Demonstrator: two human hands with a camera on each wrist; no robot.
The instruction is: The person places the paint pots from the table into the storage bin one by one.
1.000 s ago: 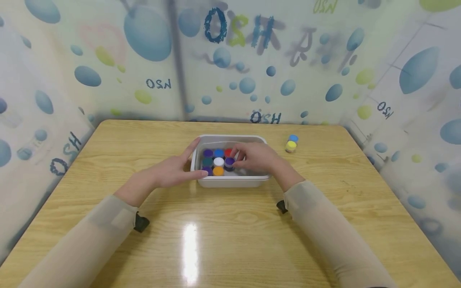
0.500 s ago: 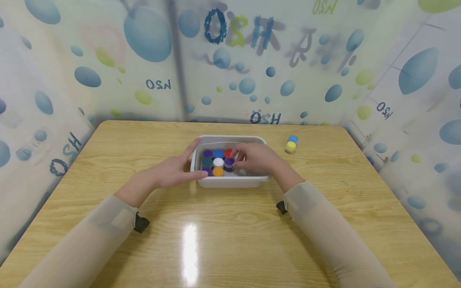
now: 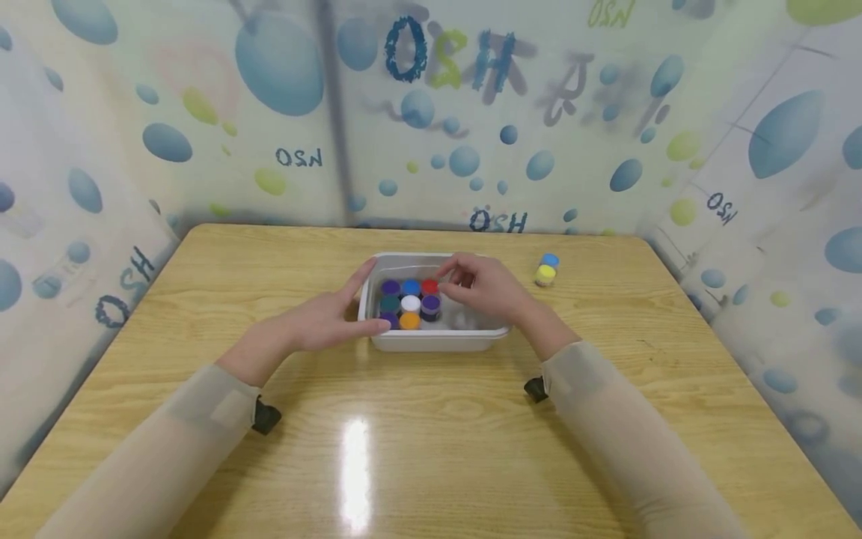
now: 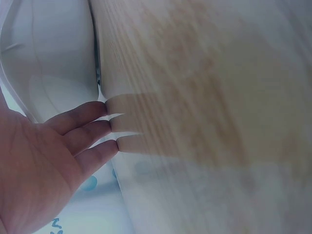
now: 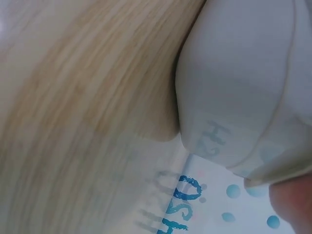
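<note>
In the head view a white rectangular plastic tub (image 3: 434, 343) holds several small paint jars with coloured lids. My left hand (image 3: 319, 318) spans the tub's left end, index finger along the side and thumb over the front rim. In the left wrist view, three fairly straight fingers (image 4: 90, 136) rest their tips on the table beside the tub. My right hand (image 3: 485, 288) hovers over the tub's right half, thumb and index finger apart and nothing between them. Right beside its fingertips stand a purple-lidded jar (image 3: 430, 305) and a red-lidded jar (image 3: 429, 287).
Right of the tub, a yellow-lidded jar (image 3: 545, 275) and a blue-lidded jar (image 3: 550, 260) stand on the wooden table (image 3: 431, 434). A patterned wall (image 3: 431, 165) rises behind the table's far edge. Inside the tub, white-lidded (image 3: 410, 303) and orange-lidded (image 3: 409, 320) jars stand left of the purple one.
My right hand has let go of the purple-lidded jar and moved slightly up and right. The jar stays in its row in the tub. My left hand keeps its place.
</note>
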